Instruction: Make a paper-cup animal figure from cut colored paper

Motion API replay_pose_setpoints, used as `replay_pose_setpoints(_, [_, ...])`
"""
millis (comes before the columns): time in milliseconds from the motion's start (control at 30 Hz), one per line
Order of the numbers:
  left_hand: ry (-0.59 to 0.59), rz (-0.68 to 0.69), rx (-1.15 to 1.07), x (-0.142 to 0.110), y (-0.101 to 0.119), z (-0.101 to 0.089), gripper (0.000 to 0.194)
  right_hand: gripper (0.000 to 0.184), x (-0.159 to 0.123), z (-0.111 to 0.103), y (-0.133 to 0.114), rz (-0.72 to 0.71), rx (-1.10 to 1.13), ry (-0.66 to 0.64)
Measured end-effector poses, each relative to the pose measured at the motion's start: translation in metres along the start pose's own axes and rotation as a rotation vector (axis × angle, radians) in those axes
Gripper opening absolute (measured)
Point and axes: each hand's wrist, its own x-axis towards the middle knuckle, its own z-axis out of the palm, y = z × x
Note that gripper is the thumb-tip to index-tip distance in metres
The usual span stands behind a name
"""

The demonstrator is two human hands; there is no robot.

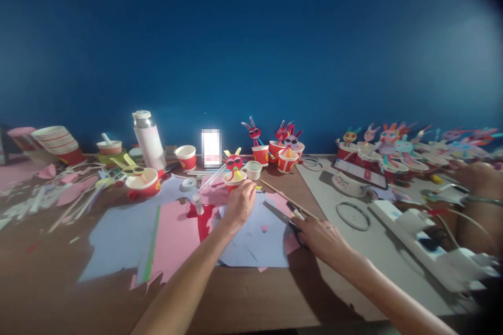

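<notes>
My left hand (240, 203) is closed, with its fingertips pressed together at the front right of a red and white paper cup (231, 183). What those fingers hold, if anything, is hidden. A red paper rabbit figure (234, 163) with yellow ears and dark glasses stands up from that cup. A small yellow scrap (258, 187) shows just beside the fingertips. On the right, my right hand (320, 235) is closed around the black handle of a pair of scissors (281, 214), blades pointing up and left over pale blue paper (251, 246). A dark-capped marker (294, 210) lies against them.
Pink paper (178, 241), a glue stick (197, 203) and a tape roll (189, 184) lie left. Behind are a thermos (148, 138) and several paper cups (185, 157). A power strip (416, 246) and another person's hand (479, 180) are at right.
</notes>
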Motion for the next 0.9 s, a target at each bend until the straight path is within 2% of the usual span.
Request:
replay_pose_setpoints(200, [-0.009,0.034,-0.014,-0.002,0.001,0.0,0.015,0.022,-0.004,0.0,-0.006,-0.027,-0.092,0.102])
replay_pose_setpoints(433, [-0.003,0.059,-0.039,-0.001,-0.001,0.0,0.016,0.017,0.021,0.007,-0.027,-0.35,-0.013,0.242])
replay_pose_setpoints(600, [-0.006,0.054,-0.047,-0.001,0.0,-0.003,0.017,0.019,0.039,0.023,-0.031,-0.476,0.051,0.283])
replay_pose_setpoints(767, [-0.009,0.034,-0.051,-0.001,0.0,-0.004,0.018,0.023,0.041,0.03,-0.029,-0.522,0.126,0.287])
replay_pose_setpoints(900, [-0.018,0.028,-0.053,-0.002,0.0,-0.003,0.018,0.025,0.042,0.029,-0.03,-0.489,0.238,0.293])
